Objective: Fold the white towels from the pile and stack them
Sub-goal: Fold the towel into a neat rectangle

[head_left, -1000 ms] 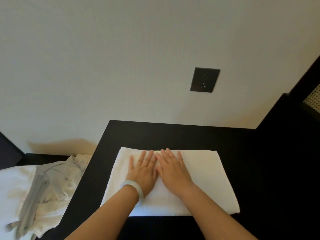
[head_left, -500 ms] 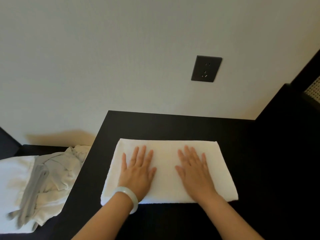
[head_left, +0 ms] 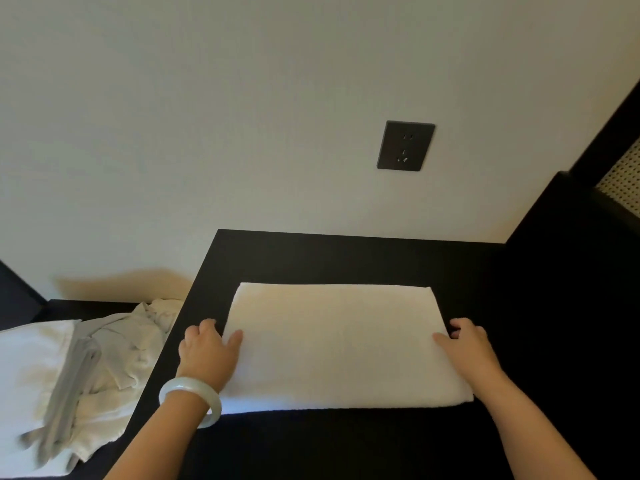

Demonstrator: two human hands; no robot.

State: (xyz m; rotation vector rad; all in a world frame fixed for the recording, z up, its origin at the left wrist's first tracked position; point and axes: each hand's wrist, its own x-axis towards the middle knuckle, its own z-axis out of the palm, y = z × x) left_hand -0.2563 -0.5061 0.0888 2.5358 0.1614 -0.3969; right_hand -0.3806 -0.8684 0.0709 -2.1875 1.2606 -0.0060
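- The towel lies flat on the black worktop, folded into a wide rectangle with its long edges running left to right.
- It sits near the middle of the worktop, with a dark strip between its far edge and the wall.
- The left hand is at the towel's left short edge. Its thumb lies on top of the cloth and its fingers curl down beside the edge, so the grip is narrow and holds the towel.
- The right hand is at the right short edge in the mirrored pose, thumb on top and fingers curled over the side. Its grip is also narrow and holds the towel.
- How far the fingers reach under the cloth cannot be told.
- A pale bracelet circles the left wrist.
- The pile of crumpled white towels lies on a lower surface to the left of the worktop, with a grey cloth draped over it.
- A dark socket is on the wall above the towel.
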